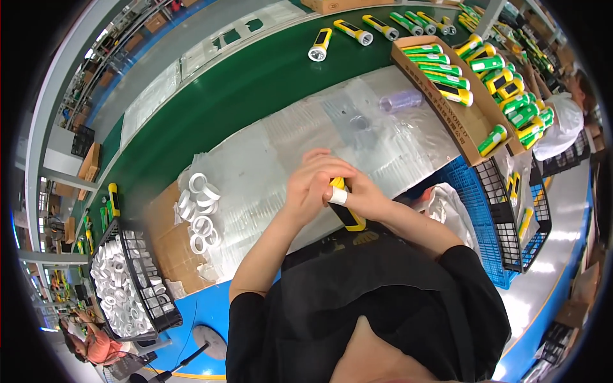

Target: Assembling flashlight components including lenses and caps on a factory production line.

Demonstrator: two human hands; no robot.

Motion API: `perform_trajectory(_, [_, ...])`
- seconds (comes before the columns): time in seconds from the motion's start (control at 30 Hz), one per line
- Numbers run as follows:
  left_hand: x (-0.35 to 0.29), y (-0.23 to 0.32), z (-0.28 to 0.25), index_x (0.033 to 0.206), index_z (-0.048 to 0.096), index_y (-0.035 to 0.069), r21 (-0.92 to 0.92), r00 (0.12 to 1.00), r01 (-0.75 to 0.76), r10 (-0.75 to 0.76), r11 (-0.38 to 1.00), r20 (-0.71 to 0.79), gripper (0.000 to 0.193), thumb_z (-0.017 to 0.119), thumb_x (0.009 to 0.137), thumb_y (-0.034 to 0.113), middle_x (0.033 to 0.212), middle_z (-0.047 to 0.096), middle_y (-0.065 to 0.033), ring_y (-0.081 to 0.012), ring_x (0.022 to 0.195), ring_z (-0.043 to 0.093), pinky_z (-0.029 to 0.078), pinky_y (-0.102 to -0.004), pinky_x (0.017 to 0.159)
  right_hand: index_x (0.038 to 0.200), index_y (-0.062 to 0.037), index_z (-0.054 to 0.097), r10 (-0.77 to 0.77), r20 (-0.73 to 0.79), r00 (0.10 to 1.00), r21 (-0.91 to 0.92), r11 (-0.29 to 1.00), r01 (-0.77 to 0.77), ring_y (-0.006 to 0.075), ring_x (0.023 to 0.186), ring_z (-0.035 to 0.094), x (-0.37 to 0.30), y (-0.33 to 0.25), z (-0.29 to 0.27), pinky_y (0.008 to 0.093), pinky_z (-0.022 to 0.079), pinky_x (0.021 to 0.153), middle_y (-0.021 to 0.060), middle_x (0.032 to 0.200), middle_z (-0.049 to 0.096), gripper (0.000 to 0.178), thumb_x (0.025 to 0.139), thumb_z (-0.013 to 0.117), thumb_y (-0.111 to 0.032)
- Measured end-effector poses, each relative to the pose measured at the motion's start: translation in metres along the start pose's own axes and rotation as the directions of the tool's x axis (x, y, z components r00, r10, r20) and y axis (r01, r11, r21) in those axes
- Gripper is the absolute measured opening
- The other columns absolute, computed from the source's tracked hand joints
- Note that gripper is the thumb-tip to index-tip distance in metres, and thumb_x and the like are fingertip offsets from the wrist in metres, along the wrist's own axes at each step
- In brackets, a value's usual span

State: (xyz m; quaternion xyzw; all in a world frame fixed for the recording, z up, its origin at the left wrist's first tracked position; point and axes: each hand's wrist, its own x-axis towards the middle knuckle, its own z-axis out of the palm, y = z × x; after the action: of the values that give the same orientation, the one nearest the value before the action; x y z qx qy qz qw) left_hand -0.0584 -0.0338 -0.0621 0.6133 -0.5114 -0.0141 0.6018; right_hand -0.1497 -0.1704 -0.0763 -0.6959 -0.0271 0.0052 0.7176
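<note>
Close in front of my body, both hands close around the upper part of a yellow-and-black flashlight (pixel 350 216). My left hand (pixel 311 183) covers its upper end from the left, fingers bent over it. From the right my right hand (pixel 362 196) grips the same flashlight; a white band (pixel 338 196) wraps its thumb. The flashlight's lower end points toward my apron, and its other end is hidden under my fingers. Left of my hands, several loose white rings (pixel 202 225) lie on the plastic-covered work surface (pixel 268 159).
A black crate (pixel 142 281) full of white rings stands at the left. At the right a cardboard box (pixel 440 105) holds green and yellow flashlights, with a blue crate (pixel 476 217) below. More flashlights (pixel 352 32) line the green belt (pixel 223 108). A clear plastic roll (pixel 401 101) lies near the box.
</note>
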Motion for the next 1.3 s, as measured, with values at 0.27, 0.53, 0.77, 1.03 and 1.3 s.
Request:
perform_trajectory(0.27, [0.047, -0.073, 0.044, 0.137, 0.043, 0.002, -0.144, 0.962, 0.229, -0.247, 0.963, -0.119, 0.057, 0.058, 0.093, 0.033, 0.128, 0.058, -0.0165, -0.0309, 0.109, 0.059, 0.040, -0.0444, 0.099, 0.127, -0.0077, 0.046, 0.094, -0.264, 0.960, 0.488, 0.871, 0.049, 0.0194, 0.075, 0.060, -0.006, 0.006, -0.028, 0.0325, 0.049, 0.069, 0.0107, 0.089, 0.060, 0.039, 0.096, 0.056, -0.030])
perform_trajectory(0.53, [0.045, -0.153, 0.052, 0.129, 0.054, 0.002, 0.587, 0.996, 0.025, -0.067, 0.809, 0.050, 0.056, 0.074, 0.082, 0.024, 0.109, 0.064, -0.0092, -0.0234, 0.103, 0.058, 0.046, -0.0332, 0.082, 0.126, -0.0036, 0.046, 0.095, -0.319, 0.943, 0.438, 0.897, 0.058, 0.0206, 0.076, 0.061, -0.015, 0.007, -0.047, 0.0332, 0.049, 0.071, 0.0139, 0.089, 0.061, 0.044, 0.095, 0.056, -0.032])
perform_trajectory(0.77, [0.018, -0.033, 0.001, 0.129, 0.058, 0.005, 0.176, 0.998, 0.006, -0.018, 0.984, 0.068, 0.038, 0.053, 0.094, 0.019, 0.114, 0.056, -0.0135, -0.0216, 0.103, 0.051, 0.044, -0.0334, 0.085, 0.126, -0.0008, 0.046, 0.009, -0.110, 0.994, 0.445, 0.894, 0.041, 0.0169, 0.079, 0.063, 0.005, 0.000, -0.035, 0.0295, 0.052, 0.068, 0.0099, 0.092, 0.062, 0.044, 0.092, 0.063, -0.024])
perform_trajectory(1.03, [-0.023, -0.016, -0.033, 0.122, 0.061, 0.001, 0.333, 0.992, -0.120, 0.128, 0.935, 0.000, 0.036, 0.043, 0.094, 0.015, 0.113, 0.056, -0.0167, -0.0320, 0.105, 0.051, 0.041, -0.0408, 0.093, 0.120, -0.0008, 0.049, 0.039, 0.176, 0.984, 0.272, 0.959, -0.086, 0.0157, 0.075, 0.062, 0.041, 0.007, 0.007, 0.0285, 0.051, 0.067, 0.0083, 0.096, 0.060, 0.042, 0.093, 0.062, -0.030])
perform_trajectory(1.3, [-0.044, -0.009, -0.088, 0.109, 0.063, 0.004, 0.478, 0.959, 0.139, 0.002, 0.867, -0.283, 0.024, 0.057, 0.087, 0.013, 0.131, 0.051, -0.0176, -0.0369, 0.123, 0.046, 0.038, -0.0428, 0.099, 0.123, -0.0035, 0.047, -0.022, 0.164, 0.986, 0.344, 0.938, -0.036, 0.0163, 0.076, 0.060, 0.084, -0.001, 0.051, 0.0302, 0.049, 0.068, 0.0090, 0.091, 0.059, 0.045, 0.093, 0.060, -0.035])
